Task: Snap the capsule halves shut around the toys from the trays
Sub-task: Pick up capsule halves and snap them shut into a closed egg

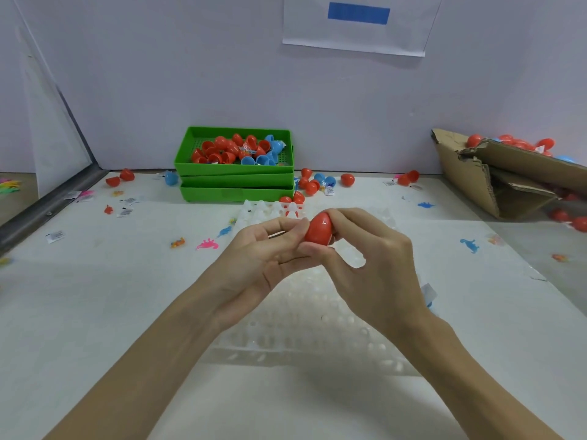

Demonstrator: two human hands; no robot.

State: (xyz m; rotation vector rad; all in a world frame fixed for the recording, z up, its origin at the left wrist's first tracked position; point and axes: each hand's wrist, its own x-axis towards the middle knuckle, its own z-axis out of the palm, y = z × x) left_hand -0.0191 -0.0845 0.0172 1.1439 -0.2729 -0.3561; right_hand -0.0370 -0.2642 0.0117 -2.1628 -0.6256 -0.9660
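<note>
A red egg-shaped capsule (319, 229) is held between both hands above the middle of the table. My left hand (263, 262) pinches its left side with fingertips and thumb. My right hand (368, 265) curls over its right side, thumb underneath. Whatever is inside the capsule is hidden. Stacked green trays (236, 181) stand at the back, the top one holding several red and blue capsule halves (235, 149). Small toys lie loose on the table: a pink one (208, 245) and a blue dinosaur (470, 245).
A clear plastic egg tray (305, 325) lies under my hands, with another (270, 209) behind. A torn cardboard box (498, 173) with red capsules sits at the right. Loose capsules (313, 185), paper tags and packets are scattered near the wall.
</note>
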